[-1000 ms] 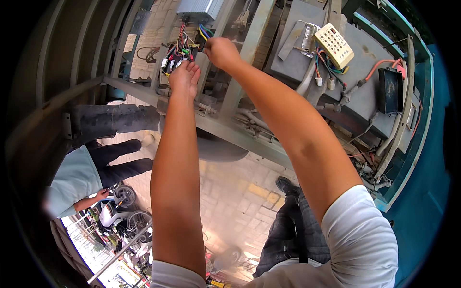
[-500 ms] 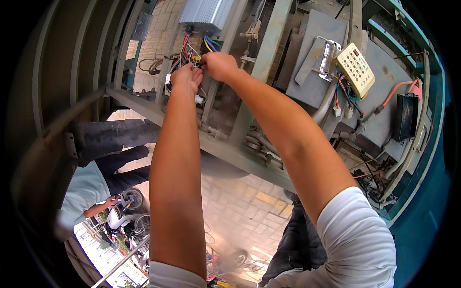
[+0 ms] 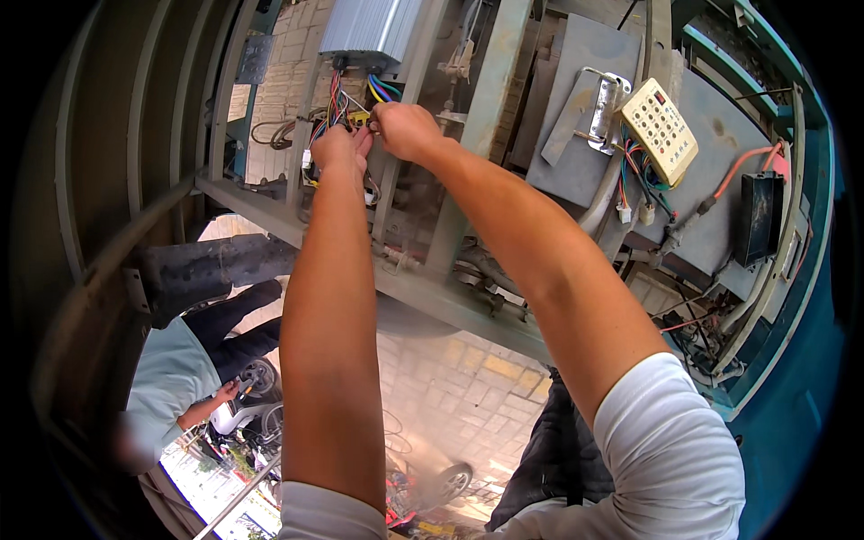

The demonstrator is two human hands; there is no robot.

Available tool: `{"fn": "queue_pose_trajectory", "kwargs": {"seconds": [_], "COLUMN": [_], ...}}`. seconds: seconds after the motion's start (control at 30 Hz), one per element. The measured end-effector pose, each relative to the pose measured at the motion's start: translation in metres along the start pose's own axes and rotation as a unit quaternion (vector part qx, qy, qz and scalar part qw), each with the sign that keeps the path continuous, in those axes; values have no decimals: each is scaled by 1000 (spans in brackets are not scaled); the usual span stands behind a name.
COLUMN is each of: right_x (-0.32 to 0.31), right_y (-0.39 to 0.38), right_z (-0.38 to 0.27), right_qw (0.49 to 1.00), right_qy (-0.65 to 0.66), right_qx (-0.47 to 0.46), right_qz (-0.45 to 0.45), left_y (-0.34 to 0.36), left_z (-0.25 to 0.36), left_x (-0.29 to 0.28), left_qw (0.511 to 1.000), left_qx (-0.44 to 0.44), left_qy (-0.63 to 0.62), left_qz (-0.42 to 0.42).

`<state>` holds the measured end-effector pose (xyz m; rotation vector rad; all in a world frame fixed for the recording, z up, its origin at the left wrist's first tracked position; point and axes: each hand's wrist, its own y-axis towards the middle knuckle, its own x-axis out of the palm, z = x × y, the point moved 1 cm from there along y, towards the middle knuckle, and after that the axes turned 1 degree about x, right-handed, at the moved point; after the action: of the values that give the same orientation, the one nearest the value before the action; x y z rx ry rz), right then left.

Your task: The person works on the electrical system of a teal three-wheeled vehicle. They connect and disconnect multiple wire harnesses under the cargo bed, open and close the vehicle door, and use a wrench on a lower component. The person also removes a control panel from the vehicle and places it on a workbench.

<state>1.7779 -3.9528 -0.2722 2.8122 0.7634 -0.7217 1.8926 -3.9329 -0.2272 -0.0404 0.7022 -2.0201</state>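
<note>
At the top, both hands meet among the thin coloured wires (image 3: 335, 97) that hang from a silver finned metal box (image 3: 371, 29). My left hand (image 3: 342, 148) is turned partly palm up, its fingers closed on the wires. Beside it my right hand (image 3: 407, 131) is bent in a pinch, and its fingertips hide whatever they grip. A yellow connector (image 3: 359, 118) shows just above the fingers. Thicker blue and yellow cables (image 3: 382, 87) come from the box just above the right hand. A white plug (image 3: 307, 159) dangles left of my left hand.
Greenish metal frame bars (image 3: 423, 292) surround the work. To the right are a cream button panel (image 3: 660, 132) with hanging wires, a grey plate (image 3: 576, 108) and a black box (image 3: 760, 219). At lower left another person (image 3: 175, 373) is near a parked scooter (image 3: 238, 416).
The view has shifted slightly, so the box and frame sit a little further left. Both hands stay together at the wires. The other person's hand has moved a little.
</note>
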Motion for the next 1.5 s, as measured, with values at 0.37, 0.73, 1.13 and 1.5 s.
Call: {"fn": "queue_pose_trajectory", "kwargs": {"seconds": [0.37, 0.73, 1.13, 1.5], "right_x": [2, 5, 4, 5], "right_y": [-4, -3, -2, -3], "right_z": [-1, 0, 4, 5], "right_qw": [999, 998, 997, 997], "right_qy": [31, 33, 32, 30], "right_qx": [-12, -29, -8, -12], "right_qz": [14, 37, 68, 66], "left_y": [12, 22, 12, 9], "left_z": [3, -12, -18, -19], "left_x": [-28, -24, -13, -12], "left_qw": [990, 981, 979, 983], "left_qx": [-58, -65, -57, -39], "left_qy": [-12, -89, -131, -120], "left_qz": [-128, -157, -143, -130]}}
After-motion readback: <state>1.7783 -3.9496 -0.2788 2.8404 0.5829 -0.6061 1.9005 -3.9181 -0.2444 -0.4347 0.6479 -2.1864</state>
